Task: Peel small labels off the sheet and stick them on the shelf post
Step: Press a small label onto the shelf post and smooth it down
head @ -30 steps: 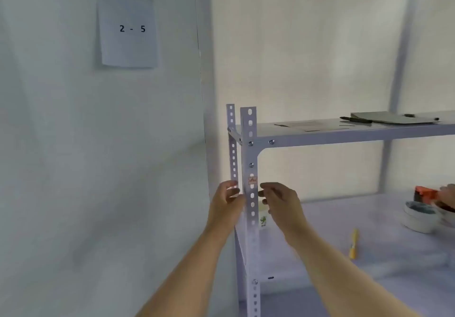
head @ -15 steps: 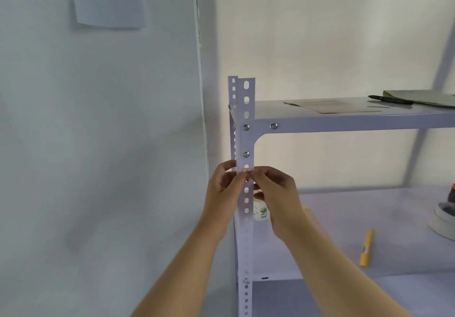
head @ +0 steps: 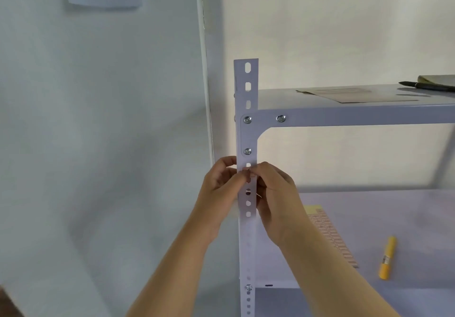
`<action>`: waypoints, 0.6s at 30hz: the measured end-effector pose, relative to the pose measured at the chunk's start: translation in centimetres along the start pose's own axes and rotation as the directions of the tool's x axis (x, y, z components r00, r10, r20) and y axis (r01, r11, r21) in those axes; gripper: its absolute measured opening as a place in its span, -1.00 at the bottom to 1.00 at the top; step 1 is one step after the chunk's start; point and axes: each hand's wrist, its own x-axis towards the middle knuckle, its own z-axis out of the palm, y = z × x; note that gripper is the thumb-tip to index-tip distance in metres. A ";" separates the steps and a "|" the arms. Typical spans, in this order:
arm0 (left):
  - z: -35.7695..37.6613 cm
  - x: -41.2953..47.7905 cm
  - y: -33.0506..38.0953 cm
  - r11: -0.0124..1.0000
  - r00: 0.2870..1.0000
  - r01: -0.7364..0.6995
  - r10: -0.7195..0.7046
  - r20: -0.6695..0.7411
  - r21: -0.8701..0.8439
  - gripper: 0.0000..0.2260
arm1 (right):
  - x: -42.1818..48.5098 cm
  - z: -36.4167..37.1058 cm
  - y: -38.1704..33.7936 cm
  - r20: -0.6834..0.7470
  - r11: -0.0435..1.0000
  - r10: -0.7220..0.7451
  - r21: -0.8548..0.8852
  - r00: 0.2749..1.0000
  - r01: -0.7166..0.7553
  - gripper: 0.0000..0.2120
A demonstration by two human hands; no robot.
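I have the shelf post point(head: 247, 230) standing upright dead ahead, its long axis vertical, a column of holes running down its front face, with the shelf point(head: 369, 218) reaching away to the right behind it. On that shelf, right of the post and below my hands, lies the label sheet point(head: 330, 233), well apart from where I am working and nearer my right side. My left hand point(head: 219, 188) comes at the post from its left edge and my right hand point(head: 278, 201) from its right edge, so the post stands between them and the fingertips meet on its front face just under the lower bracket bolt point(head: 247, 151). There they are closed together on a small label point(head: 248, 172), which looks to be already touching the metal, though it is blurred and half hidden by my fingers. The coming press goes straight forward into the post face, with both hands about equally near.
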 end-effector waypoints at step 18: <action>-0.8 1.2 -1.2 0.995 0.993 -0.039 0.048 0.104 -0.087 -0.84 | 1.2 0.0 0.7 0.059 0.987 0.048 0.149 0.997 -0.057 -0.64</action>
